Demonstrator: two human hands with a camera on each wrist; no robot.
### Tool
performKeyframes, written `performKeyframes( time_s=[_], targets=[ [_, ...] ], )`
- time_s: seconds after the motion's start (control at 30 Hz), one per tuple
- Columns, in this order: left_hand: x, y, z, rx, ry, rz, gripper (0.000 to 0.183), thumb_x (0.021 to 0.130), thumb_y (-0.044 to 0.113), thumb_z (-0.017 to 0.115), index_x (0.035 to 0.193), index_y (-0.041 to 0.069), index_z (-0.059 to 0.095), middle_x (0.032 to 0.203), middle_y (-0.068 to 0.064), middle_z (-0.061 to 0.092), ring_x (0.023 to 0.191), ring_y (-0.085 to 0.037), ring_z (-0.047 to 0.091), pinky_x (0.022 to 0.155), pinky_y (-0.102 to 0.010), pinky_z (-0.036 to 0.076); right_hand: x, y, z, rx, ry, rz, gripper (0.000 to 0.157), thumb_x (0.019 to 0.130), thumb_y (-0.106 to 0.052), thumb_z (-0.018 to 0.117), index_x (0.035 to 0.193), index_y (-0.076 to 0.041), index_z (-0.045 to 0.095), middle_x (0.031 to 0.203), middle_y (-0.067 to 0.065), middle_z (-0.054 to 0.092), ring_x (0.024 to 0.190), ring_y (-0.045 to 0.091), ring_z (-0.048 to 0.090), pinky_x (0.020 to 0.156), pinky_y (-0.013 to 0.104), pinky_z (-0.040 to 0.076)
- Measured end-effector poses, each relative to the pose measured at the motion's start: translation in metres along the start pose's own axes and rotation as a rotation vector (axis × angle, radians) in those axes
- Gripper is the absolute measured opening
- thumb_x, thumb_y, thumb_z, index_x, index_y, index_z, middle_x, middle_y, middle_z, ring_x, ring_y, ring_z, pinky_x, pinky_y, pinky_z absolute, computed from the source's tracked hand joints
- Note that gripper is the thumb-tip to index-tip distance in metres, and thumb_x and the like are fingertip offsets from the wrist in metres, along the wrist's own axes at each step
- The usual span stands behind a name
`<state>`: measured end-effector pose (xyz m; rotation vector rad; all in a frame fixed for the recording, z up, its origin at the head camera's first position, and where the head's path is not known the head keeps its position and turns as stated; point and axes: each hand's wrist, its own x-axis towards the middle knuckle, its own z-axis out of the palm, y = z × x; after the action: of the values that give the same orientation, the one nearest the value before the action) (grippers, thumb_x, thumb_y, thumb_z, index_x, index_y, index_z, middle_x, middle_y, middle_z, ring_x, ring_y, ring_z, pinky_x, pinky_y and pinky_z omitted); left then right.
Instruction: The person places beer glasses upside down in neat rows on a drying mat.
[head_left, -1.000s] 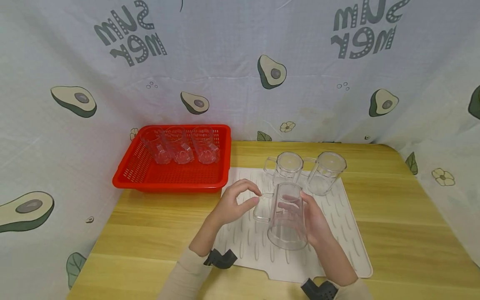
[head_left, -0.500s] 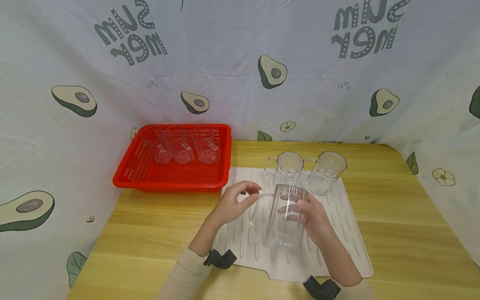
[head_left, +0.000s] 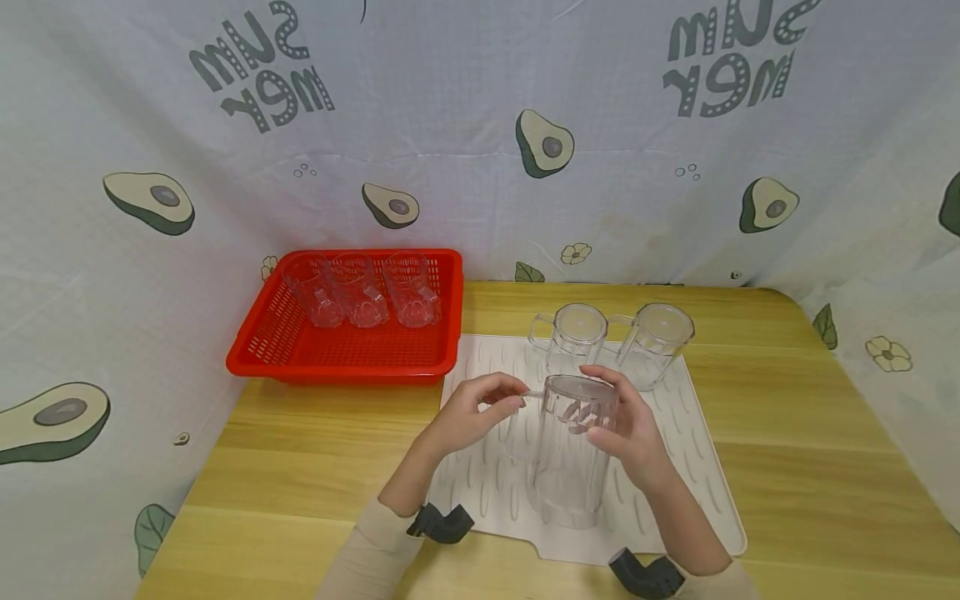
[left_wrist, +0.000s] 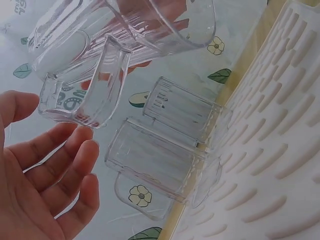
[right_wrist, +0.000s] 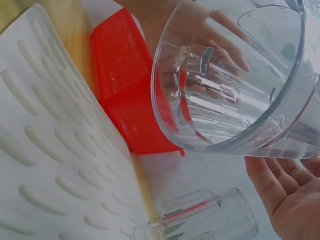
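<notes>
An upside-down clear glass mug [head_left: 572, 467] is held above the white ridged drying mat [head_left: 480, 500]. My right hand [head_left: 633, 433] curls round its upper part near the base, the thumb on the near side and fingers seen through the glass. At the mug's left, my left hand [head_left: 468, 412] pinches the outer end of the handle [left_wrist: 107, 95] between thumb and fingertips. In the right wrist view the mug's open rim [right_wrist: 165, 120] faces the camera. Two more clear mugs [head_left: 577, 333] stand upside down at the back of the mat.
A red plastic basket [head_left: 337, 371] stands left of the mat, with 3 clear glasses with handles [head_left: 412, 300] leaning along its back wall. The wooden table [head_left: 810, 467] extends right of the mat. A patterned curtain [head_left: 480, 208] hangs behind.
The mug has tipped and shifted slightly in my hands. My right hand has changed its hold round the base, its forefinger rising. My left fingers have come onto the handle's end.
</notes>
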<state>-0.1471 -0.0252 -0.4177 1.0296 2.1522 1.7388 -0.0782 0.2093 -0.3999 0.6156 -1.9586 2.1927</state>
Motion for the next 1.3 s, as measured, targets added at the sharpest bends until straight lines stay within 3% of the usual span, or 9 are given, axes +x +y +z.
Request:
performKeyframes(
  time_s=[0.3,0.5,0.77,1.03,1.3],
  targets=[
    [-0.0023,0.0028,-0.0022,-0.084,-0.068,0.017,0.027,0.098,0.013,0.054,0.117,-0.005,0.061,0.106,-0.018,0.067,0.092,-0.016,0.063,0.083,-0.033,0.054,-0.0012,-0.0052,-0.0001,-0.149,-0.036,-0.170,0.073,0.073,-0.001,0.075,0.138,0.007,0.042,0.133,0.008,0.052,0.108,0.017,0.055,0.082,0.024,0.050],
    [-0.0040,0.0027,-0.0032,-0.159,-0.116,0.027,0.032,0.099,0.019,0.056,0.120,-0.005,0.059,0.112,-0.023,0.063,0.095,-0.016,0.064,0.086,-0.036,0.054,-0.0029,-0.0061,-0.0017,-0.176,-0.088,-0.192,0.079,0.068,0.006,0.074,0.139,0.008,0.039,0.139,0.007,0.049,0.115,0.017,0.052,0.088,0.024,0.047],
    [-0.0046,0.0020,-0.0045,-0.143,-0.118,0.009,0.025,0.097,0.012,0.057,0.116,-0.004,0.062,0.106,-0.018,0.066,0.092,-0.016,0.065,0.082,-0.036,0.055,-0.0047,-0.0041,-0.0045,-0.220,-0.122,-0.167,0.082,0.067,0.006,0.073,0.139,0.010,0.036,0.140,0.003,0.047,0.119,0.015,0.050,0.092,0.025,0.044],
    [-0.0059,0.0003,-0.0018,-0.057,-0.035,-0.004,0.021,0.095,0.006,0.060,0.114,-0.003,0.065,0.103,-0.019,0.068,0.088,-0.013,0.067,0.079,-0.032,0.055,-0.0035,-0.0032,-0.0029,-0.273,-0.132,-0.177,0.087,0.065,0.013,0.073,0.142,0.010,0.032,0.143,0.005,0.045,0.119,0.015,0.051,0.095,0.023,0.041],
    [-0.0069,-0.0006,0.0012,0.009,0.055,-0.004,0.019,0.093,0.007,0.064,0.110,0.000,0.067,0.102,-0.014,0.070,0.093,-0.017,0.065,0.077,-0.030,0.055,-0.0025,0.0000,0.0013,-0.361,-0.072,-0.056,0.091,0.068,0.015,0.074,0.148,0.000,0.032,0.145,0.004,0.042,0.123,0.011,0.047,0.095,0.018,0.036]
  ],
)
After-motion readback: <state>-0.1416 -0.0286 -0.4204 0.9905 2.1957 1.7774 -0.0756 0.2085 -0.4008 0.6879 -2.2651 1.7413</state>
